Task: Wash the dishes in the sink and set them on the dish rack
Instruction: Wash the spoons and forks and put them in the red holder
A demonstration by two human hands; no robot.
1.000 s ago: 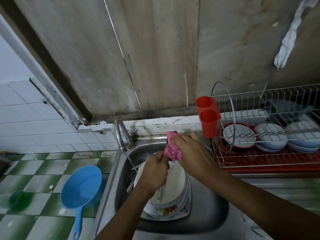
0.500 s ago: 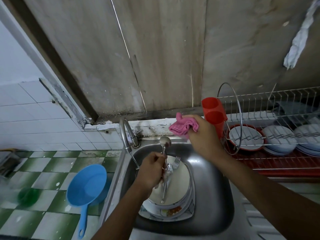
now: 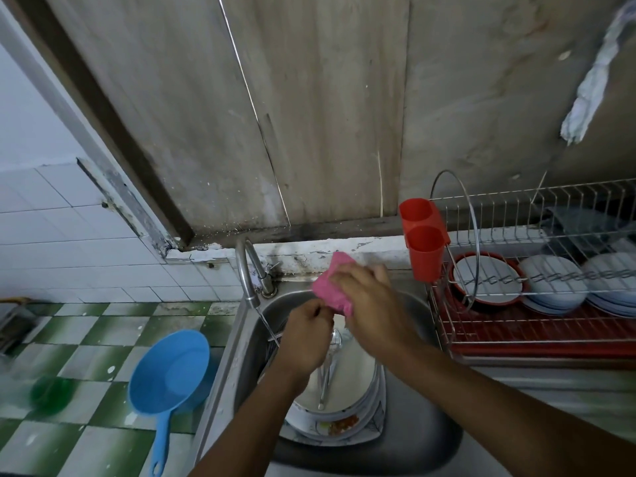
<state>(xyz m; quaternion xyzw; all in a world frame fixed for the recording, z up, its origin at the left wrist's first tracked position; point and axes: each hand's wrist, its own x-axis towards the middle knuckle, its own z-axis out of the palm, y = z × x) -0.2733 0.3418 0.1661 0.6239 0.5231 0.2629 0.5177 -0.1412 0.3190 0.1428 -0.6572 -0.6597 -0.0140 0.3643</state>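
Observation:
A steel sink (image 3: 423,438) holds a stack of dirty white plates (image 3: 347,394) with food scraps on a lower one. Metal cutlery (image 3: 327,373) lies on the top plate. Above the plates my left hand (image 3: 306,335) grips a utensil, most of it hidden by the fingers. My right hand (image 3: 368,304) holds a pink cloth (image 3: 332,287) and presses it against what the left hand grips. A thin stream of water runs from the tap (image 3: 249,277). The wire dish rack (image 3: 537,304) at the right carries several clean plates (image 3: 554,284).
A red double cutlery holder (image 3: 425,242) hangs on the rack's left end. A blue plastic dipper (image 3: 168,376) sits left of the sink over the green and white tiled floor. A white rag (image 3: 588,87) hangs on the wall at upper right.
My right hand has brought the pink cloth back down from near the wall ledge onto the utensil in my left hand. The left hand stays over the plates.

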